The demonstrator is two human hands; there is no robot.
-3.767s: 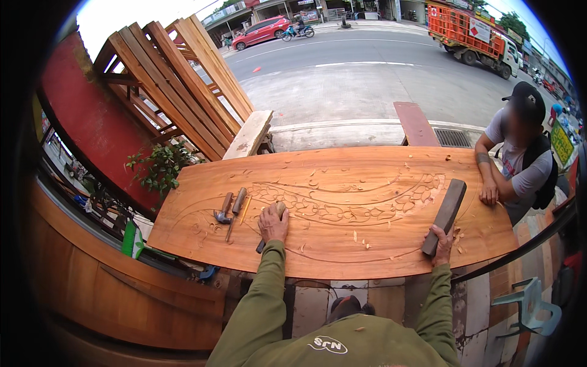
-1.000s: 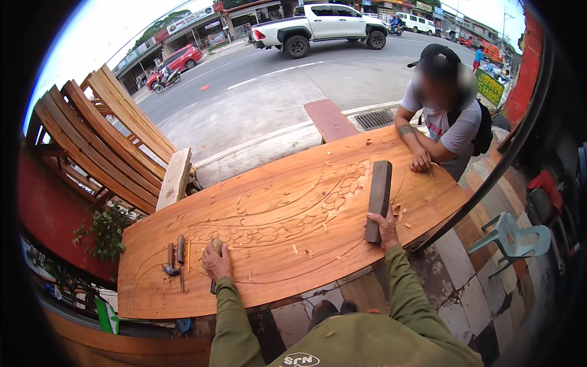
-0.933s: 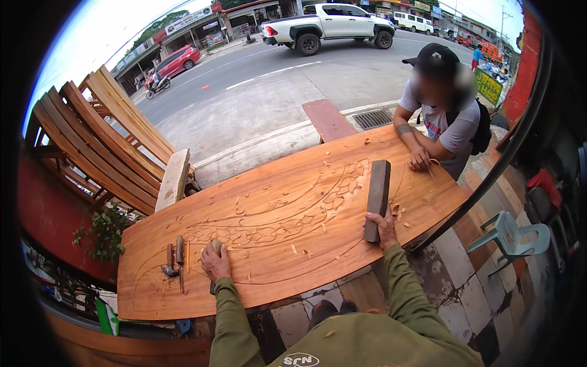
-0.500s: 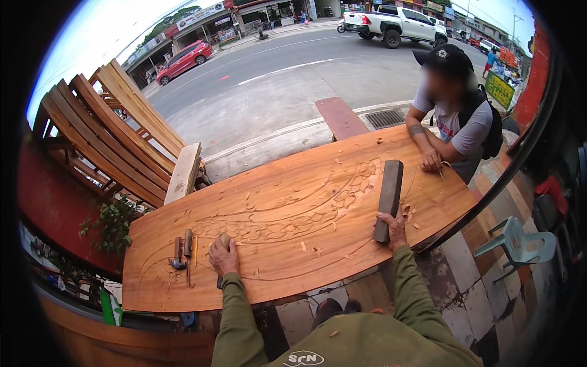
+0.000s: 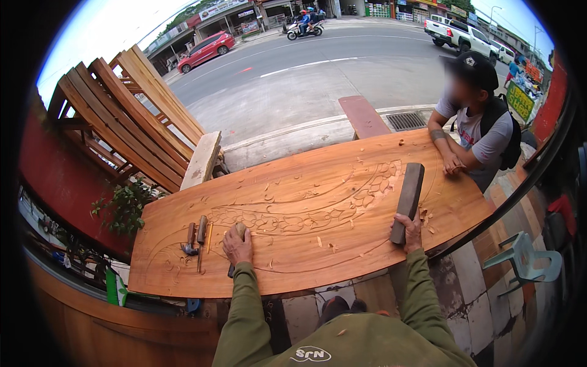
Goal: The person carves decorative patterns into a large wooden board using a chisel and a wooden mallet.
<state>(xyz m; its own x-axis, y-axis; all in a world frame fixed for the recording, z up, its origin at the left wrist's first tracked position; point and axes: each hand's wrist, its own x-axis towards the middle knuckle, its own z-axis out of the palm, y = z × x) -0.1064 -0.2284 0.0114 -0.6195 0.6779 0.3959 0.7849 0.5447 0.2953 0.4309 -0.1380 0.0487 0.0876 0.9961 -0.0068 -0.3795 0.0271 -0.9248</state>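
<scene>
A large wooden panel (image 5: 293, 248) lies before me with a band of carved leaves and flowers (image 5: 306, 217) across it. Near its right end, my right hand (image 5: 409, 231) grips the near end of a long dark wooden block (image 5: 410, 196). Toward the left, my left hand (image 5: 238, 248) rests on the panel, closed round a tool with a rounded tan end (image 5: 240, 229); a dark part shows below the palm, the rest is hidden. Left of that hand lie a claw hammer (image 5: 190, 244), a wooden-handled chisel (image 5: 201, 232) and a thin yellow stick, perhaps a pencil (image 5: 210, 237).
Wood shavings (image 5: 332, 248) are scattered over the panel. A person in a cap (image 5: 480, 122) leans on its far right corner. Long boards (image 5: 116, 122) lean at the left, near a leafy plant (image 5: 125, 208). A pale green chair (image 5: 526, 260) stands right. Beyond runs a road (image 5: 275, 64).
My view has shifted slightly, carrying the panel rightward in the picture. Both hands keep their holds. The person at the corner has turned their head; the white pickup has moved right and a motorcycle has appeared.
</scene>
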